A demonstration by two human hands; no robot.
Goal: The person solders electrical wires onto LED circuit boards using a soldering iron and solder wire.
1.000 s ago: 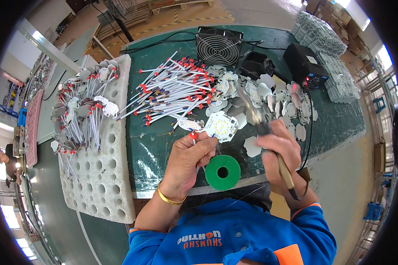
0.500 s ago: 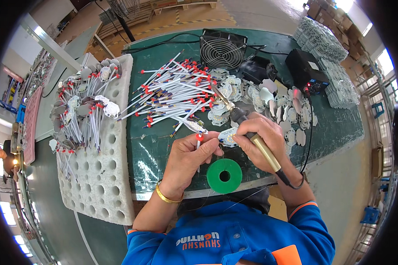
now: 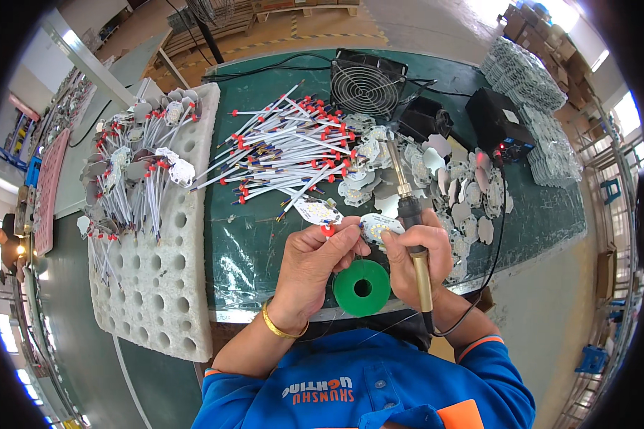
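Note:
My left hand is closed in a pinch on a wire lead with a red bead; a white LED board sits at the lead's far end. In my right hand is a soldering iron, its metal tip pointing away from me over the loose boards. Thumb and finger of that same hand also grip a second LED board, whose left edge meets my left fingertips. Just below my hands stands a green spool with thin wire running from it.
White leads with red beads lie heaped beyond my hands. Loose LED boards spread to the right, near a black fan and a black power unit. On the left, a holed foam slab carries finished-looking lead bundles.
The soldering iron has swung more upright, its tip moving right, away from the lead heap. My right hand has shifted slightly left and nearer to me, bringing its board against my left fingers.

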